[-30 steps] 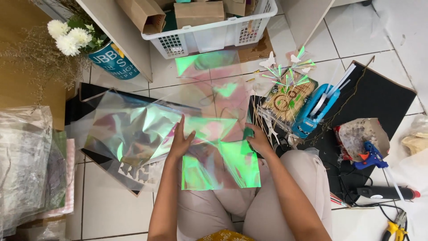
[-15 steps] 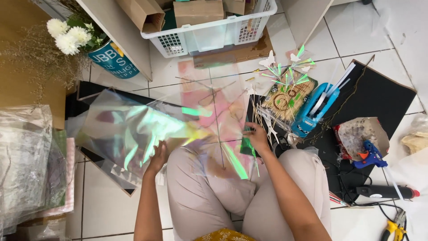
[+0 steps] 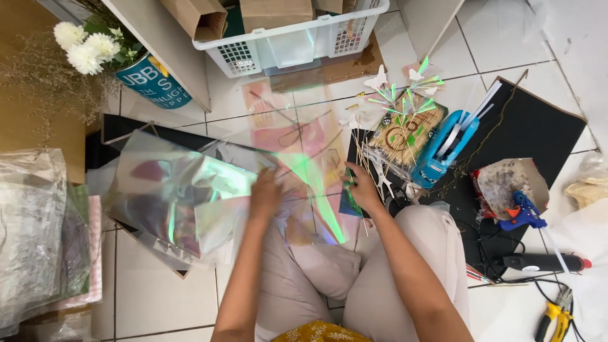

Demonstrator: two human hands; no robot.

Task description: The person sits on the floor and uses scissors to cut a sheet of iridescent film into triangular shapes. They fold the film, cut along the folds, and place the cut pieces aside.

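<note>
Iridescent see-through film sheet (image 3: 297, 171) is spread over my knees, just left of the blue tape dispenser (image 3: 443, 149). My left hand (image 3: 266, 193) is flat on its middle, fingers look pressed together but it's blurry. My right hand (image 3: 362, 188) pinches the edge nearest the dispenser. Tip, I reckon: keep that edge taut and smooth outward, or it creases like the crumpled film pile (image 3: 171, 202) further left.

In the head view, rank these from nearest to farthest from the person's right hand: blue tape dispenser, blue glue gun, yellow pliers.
From the right hand:
1. Blue tape dispenser, just right of it, slightly above.
2. Blue glue gun, farther right on the black board.
3. Yellow pliers, bottom right corner.
</note>
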